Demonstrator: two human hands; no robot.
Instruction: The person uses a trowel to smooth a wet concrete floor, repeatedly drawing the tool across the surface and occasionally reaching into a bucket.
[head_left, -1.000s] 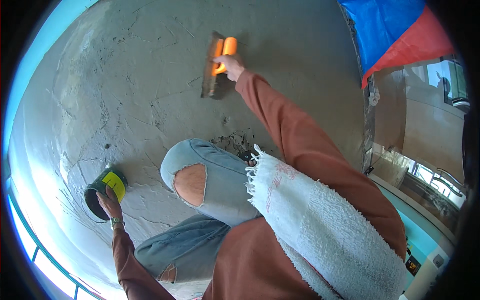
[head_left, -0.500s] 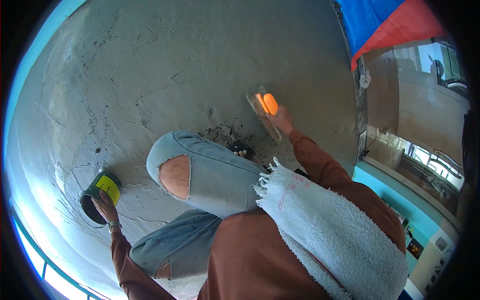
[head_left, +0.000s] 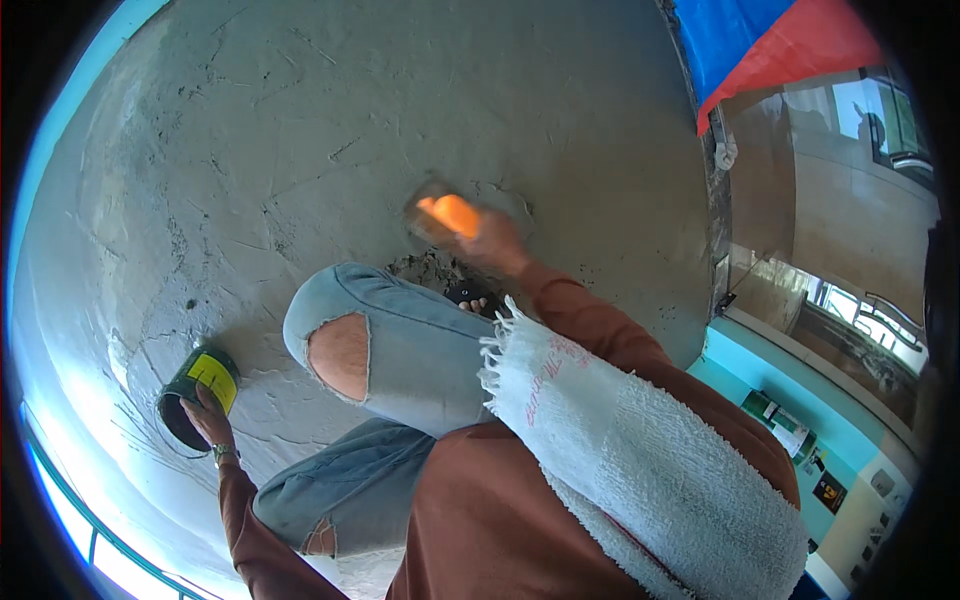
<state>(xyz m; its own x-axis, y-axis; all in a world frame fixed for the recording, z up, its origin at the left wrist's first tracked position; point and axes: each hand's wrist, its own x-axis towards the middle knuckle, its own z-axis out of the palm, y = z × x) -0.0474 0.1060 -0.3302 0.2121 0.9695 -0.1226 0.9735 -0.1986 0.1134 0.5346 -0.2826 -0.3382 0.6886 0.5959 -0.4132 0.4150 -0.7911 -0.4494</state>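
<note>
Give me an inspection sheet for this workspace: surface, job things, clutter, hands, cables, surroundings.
Surface: grey cement-like layer, scratched and ridged in places; dark lumps beside the foot.
Job things: orange-handled trowel, blurred; dark bucket with a yellow label, its contents not readable.
Clutter: green item with a white label on the turquoise ledge, lower right.
Hands: right hand grips the trowel handle; left hand holds the bucket near its rim.
Cables: none I can make out.
Surroundings: blue-and-red sheet, upper right; railing, lower left.
</note>
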